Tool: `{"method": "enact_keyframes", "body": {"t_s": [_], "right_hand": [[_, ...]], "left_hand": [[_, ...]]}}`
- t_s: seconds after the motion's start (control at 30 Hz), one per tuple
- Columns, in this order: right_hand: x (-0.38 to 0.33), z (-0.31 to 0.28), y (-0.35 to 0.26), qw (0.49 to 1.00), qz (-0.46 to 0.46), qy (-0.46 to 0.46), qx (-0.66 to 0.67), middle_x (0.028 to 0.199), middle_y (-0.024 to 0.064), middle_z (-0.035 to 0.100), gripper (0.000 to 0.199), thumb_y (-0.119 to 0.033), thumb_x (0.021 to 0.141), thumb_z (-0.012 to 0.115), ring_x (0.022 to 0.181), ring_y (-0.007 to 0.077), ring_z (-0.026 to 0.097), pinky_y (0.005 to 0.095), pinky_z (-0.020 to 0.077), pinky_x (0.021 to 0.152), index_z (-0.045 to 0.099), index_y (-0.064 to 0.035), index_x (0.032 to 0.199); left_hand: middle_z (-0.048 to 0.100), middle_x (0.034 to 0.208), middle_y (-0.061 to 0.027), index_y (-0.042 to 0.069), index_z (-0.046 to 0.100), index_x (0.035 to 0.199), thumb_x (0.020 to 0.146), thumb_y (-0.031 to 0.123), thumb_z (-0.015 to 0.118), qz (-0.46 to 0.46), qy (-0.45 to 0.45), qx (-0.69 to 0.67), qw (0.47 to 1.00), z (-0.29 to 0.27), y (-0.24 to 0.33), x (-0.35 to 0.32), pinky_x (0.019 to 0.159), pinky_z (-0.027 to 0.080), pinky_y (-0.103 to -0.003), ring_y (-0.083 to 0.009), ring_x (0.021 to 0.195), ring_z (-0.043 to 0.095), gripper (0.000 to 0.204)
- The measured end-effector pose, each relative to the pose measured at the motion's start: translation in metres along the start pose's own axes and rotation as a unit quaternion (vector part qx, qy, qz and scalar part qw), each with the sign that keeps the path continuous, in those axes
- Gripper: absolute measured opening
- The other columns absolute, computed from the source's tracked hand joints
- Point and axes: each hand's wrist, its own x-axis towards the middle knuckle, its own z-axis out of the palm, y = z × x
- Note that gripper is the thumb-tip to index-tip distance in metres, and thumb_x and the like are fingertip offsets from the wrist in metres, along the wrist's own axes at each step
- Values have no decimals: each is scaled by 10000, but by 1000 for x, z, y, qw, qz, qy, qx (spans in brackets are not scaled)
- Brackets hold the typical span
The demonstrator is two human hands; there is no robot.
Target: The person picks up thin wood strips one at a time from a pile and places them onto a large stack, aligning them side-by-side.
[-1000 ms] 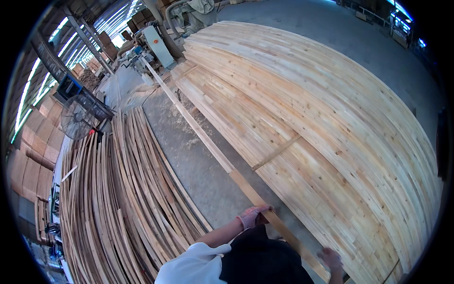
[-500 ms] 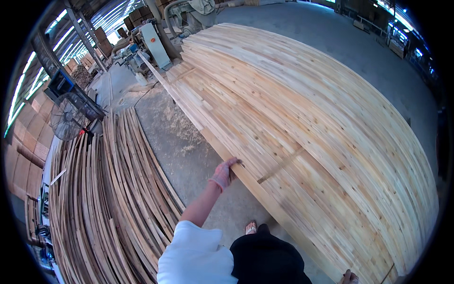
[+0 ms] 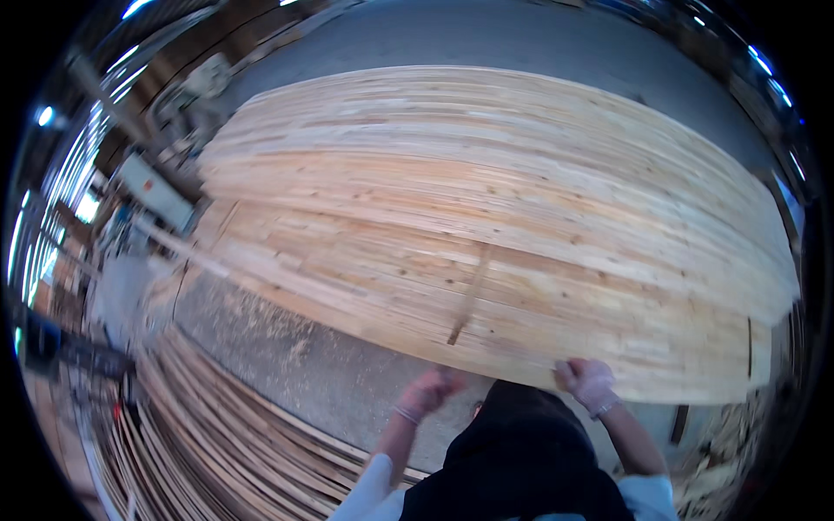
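Note:
A broad layer of long, pale wooden boards (image 3: 521, 200) lies side by side before me, with knots and joints showing. My right hand (image 3: 589, 385), in a thin light glove, has its fingers curled over the near edge of the closest board (image 3: 512, 369). My left hand (image 3: 432, 392), also gloved, is just below that edge, left of my body. Motion smears its fingers, and whether it touches the wood is unclear. A narrow dark crosswise band (image 3: 469, 295) marks the boards ahead of my hands.
Loose narrow wooden strips (image 3: 234, 417) lie in a long pile at lower left. Sawdust (image 3: 261, 326) covers the concrete floor between. A machine with a pale panel (image 3: 155, 191) stands at the far left end. Wood scraps (image 3: 725, 447) lie at lower right.
My view has swung right, so the boards now run across it. My right hand has come from the lower right edge to near my body; the left has come back closer to me.

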Motion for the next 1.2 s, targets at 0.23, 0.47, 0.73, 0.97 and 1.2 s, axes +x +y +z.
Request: {"method": "enact_keyframes", "body": {"t_s": [0.23, 0.47, 0.73, 0.97, 1.2], "right_hand": [[31, 49, -92, 969, -228, -27, 90, 987, 121, 668, 434, -499, 879, 465, 923, 328, 626, 438, 489, 793, 622, -168, 1111], [28, 46, -24, 974, -198, -68, 90, 1056, 148, 642, 415, -467, 892, 477, 984, 340, 598, 422, 460, 874, 626, -157, 1125], [-26, 12, 117, 959, 158, -224, 71, 1017, 118, 675, 545, -613, 825, 513, 1003, 296, 614, 374, 451, 905, 670, -160, 1083], [45, 98, 29, 977, -77, -170, 103, 973, 154, 666, 473, -524, 840, 517, 956, 323, 621, 425, 472, 838, 664, -125, 1048], [97, 83, -39, 948, -270, -138, 91, 946, 174, 646, 420, -465, 841, 526, 935, 360, 613, 454, 481, 799, 620, -110, 1045]], "left_hand": [[518, 1292, -116, 27, 461, 1319, 855, 315, 623, -111, -118, 287, 944, 35, -83, 43, 1036, 378, -354, -240, 1200, 483, 569], [659, 986, -92, 18, 595, 1051, 892, 238, 575, 44, 124, 121, 984, -20, -20, 2, 850, 525, -403, -215, 884, 652, 271], [593, 707, -6, 97, 593, 925, 811, 368, 679, 216, 314, -65, 922, -55, 55, -31, 707, 550, -346, -146, 612, 556, 306], [651, 915, -74, 96, 620, 983, 834, 511, 598, -36, 152, 53, 986, -5, -41, 4, 833, 496, -395, -235, 842, 616, 441], [662, 895, -83, 61, 604, 1033, 864, 447, 599, -39, 199, 37, 979, 21, -74, 45, 878, 490, -404, -236, 833, 639, 421]]}}
